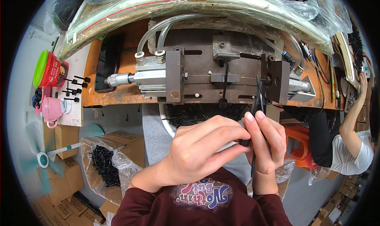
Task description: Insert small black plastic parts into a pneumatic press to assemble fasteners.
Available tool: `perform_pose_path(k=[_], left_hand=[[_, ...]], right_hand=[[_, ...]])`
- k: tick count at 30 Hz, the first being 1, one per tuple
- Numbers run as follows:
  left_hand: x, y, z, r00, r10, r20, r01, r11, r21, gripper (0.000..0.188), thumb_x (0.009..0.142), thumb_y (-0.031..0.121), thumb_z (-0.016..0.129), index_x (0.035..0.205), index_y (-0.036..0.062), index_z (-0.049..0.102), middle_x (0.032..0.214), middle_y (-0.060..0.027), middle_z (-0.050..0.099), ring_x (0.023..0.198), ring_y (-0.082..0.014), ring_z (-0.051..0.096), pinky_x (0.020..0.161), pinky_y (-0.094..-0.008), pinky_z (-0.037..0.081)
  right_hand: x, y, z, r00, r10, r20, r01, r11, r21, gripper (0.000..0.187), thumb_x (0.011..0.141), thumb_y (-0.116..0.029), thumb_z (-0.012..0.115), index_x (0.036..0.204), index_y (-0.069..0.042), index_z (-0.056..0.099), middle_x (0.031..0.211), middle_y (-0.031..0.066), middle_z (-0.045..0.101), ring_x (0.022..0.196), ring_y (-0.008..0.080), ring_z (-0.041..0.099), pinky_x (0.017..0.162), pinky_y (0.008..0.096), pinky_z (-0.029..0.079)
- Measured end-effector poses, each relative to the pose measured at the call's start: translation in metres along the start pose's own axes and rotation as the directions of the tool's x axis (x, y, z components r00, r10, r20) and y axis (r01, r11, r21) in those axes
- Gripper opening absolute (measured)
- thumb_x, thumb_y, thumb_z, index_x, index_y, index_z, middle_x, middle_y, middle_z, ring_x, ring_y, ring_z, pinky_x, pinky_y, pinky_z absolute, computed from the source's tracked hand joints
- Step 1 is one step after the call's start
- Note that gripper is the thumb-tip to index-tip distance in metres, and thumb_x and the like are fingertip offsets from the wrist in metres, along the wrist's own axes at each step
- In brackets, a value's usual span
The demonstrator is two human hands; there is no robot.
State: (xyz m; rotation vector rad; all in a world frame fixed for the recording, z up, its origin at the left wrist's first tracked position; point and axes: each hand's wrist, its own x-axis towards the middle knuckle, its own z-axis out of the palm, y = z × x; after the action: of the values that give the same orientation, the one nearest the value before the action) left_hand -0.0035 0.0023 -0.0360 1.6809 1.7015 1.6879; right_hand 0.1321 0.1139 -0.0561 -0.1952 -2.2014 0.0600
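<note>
Left hand [198, 149] and right hand [266, 143] meet below the grey metal press fixture [221, 73]; both sets of fingers pinched shut on thin black plastic ties [257, 103]; plastic-lined cardboard box [113, 156] holds black ties; round basin [198, 114] likewise.

Both hands, left [198, 147] and right [267, 143], pinched on black cable ties [257, 103] before a metal pneumatic jig [213, 71].
</note>
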Motion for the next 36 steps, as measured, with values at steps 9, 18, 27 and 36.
perform_pose_path(k=[9, 18, 27, 36], left_hand=[[0.001, -0.020, 0.003, 0.998, 0.049, 0.043, -0.064, 0.857, 0.511, 0.028, 0.069, 0.009, 0.081, 0.094, 0.0017, 0.072, 0.111, -0.0136, 0.070, 0.077, -0.0197, 0.068, 0.064, -0.0288, 0.055], [0.010, -0.025, 0.003, 0.996, 0.032, 0.083, -0.078, 0.771, 0.632, 0.025, 0.071, 0.016, 0.080, 0.092, 0.0048, 0.072, 0.117, -0.0080, 0.070, 0.064, -0.0152, 0.065, 0.057, -0.0266, 0.050], [0.006, -0.014, -0.007, 0.985, 0.062, 0.161, -0.094, 0.976, 0.198, 0.037, 0.067, 0.019, 0.083, 0.102, 0.0067, 0.074, 0.109, -0.0084, 0.072, 0.073, -0.0185, 0.068, 0.064, -0.0274, 0.054], [0.000, -0.007, -0.008, 0.999, 0.032, 0.009, -0.033, 0.940, 0.339, 0.029, 0.064, 0.005, 0.083, 0.092, 0.0063, 0.074, 0.094, -0.0067, 0.070, 0.073, -0.0205, 0.066, 0.063, -0.0312, 0.054]], right_hand=[[-0.013, 0.000, -0.018, 0.721, 0.687, 0.091, -0.563, 0.504, 0.655, 0.064, 0.066, 0.006, 0.086, 0.119, 0.002, 0.051, 0.101, 0.0134, 0.068, 0.083, 0.0208, 0.068, 0.073, 0.0272, 0.056], [0.005, 0.003, -0.033, 0.410, 0.694, 0.593, -0.744, -0.122, 0.657, 0.092, 0.057, 0.007, 0.090, 0.131, 0.002, 0.036, 0.079, 0.0087, 0.066, 0.074, 0.0126, 0.066, 0.067, 0.0233, 0.054], [0.008, 0.006, -0.028, 0.373, 0.640, 0.671, -0.766, -0.195, 0.612, 0.080, 0.057, 0.011, 0.088, 0.119, -0.003, 0.040, 0.072, 0.0049, 0.064, 0.070, 0.0079, 0.063, 0.058, 0.0182, 0.049], [0.007, 0.008, -0.026, 0.523, 0.582, 0.622, -0.644, -0.208, 0.736, 0.048, 0.077, -0.004, 0.078, 0.116, 0.006, 0.050, 0.091, 0.0198, 0.067, 0.065, 0.0155, 0.064, 0.053, 0.0257, 0.052]])
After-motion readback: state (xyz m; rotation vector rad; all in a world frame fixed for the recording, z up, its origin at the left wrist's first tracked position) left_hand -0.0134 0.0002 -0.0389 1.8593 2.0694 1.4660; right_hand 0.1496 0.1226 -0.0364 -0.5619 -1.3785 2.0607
